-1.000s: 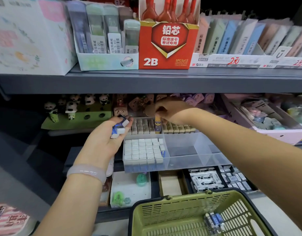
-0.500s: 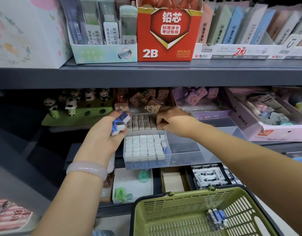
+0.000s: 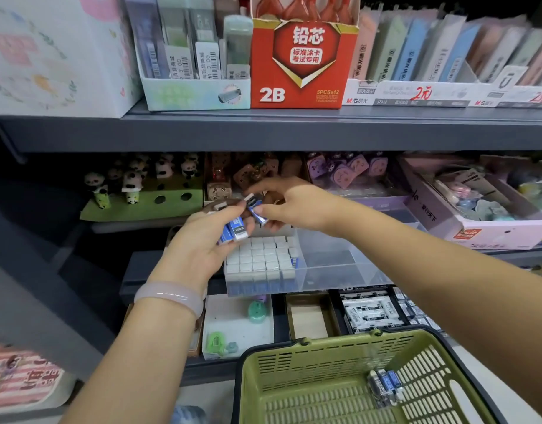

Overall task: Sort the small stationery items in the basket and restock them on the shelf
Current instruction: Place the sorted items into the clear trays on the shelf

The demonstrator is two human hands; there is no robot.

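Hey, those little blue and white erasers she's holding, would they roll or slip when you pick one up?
The erasers look blocky and flat-sided, so probably no rolling. The left hand holds several at once, which suggests they are light. The right hand pinches one by its glossy-looking sleeve, which may be somewhat slippery.

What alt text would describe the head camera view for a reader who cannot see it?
At a stationery shelf, the left hand holds several small blue-and-white erasers while the right hand pinches one eraser above a clear divided tray of erasers. A green basket sits below.
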